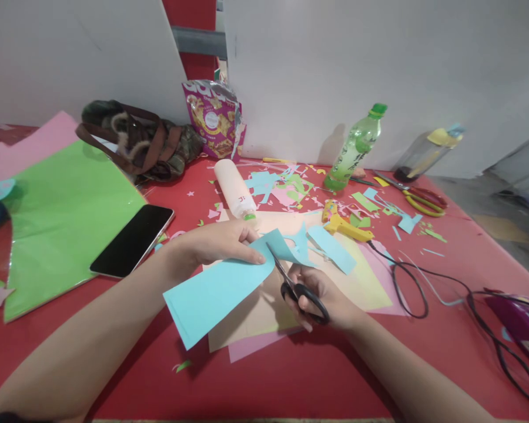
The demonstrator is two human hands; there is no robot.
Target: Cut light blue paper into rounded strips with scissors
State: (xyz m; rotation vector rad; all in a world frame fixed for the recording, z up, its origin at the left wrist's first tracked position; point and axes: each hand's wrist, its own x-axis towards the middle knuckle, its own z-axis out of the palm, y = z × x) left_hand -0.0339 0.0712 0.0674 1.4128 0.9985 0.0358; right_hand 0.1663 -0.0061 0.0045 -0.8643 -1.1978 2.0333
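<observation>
My left hand (233, 242) pinches a long strip of light blue paper (220, 299) near its upper end, thumb on top. In my right hand (321, 294) are black-handled scissors (306, 299), fingers through the loops. Their blades sit in the blue paper just right of my left thumb, and a cut flap curls away to the right. Beneath both hands lies a stack of cream, yellow and pink paper sheets (247, 329). A cut blue rectangle (331, 249) rests on the stack beside a yellow hot glue gun (344, 224).
A white bottle (234, 188), paper scraps (286, 187), a green drink bottle (357, 147) and red-yellow-handled scissors (423, 201) lie or stand beyond. Leftward are a phone (134, 239), green sheets (70, 217) and a camouflage bag (145, 141). A black cord (471, 299) crosses the right side.
</observation>
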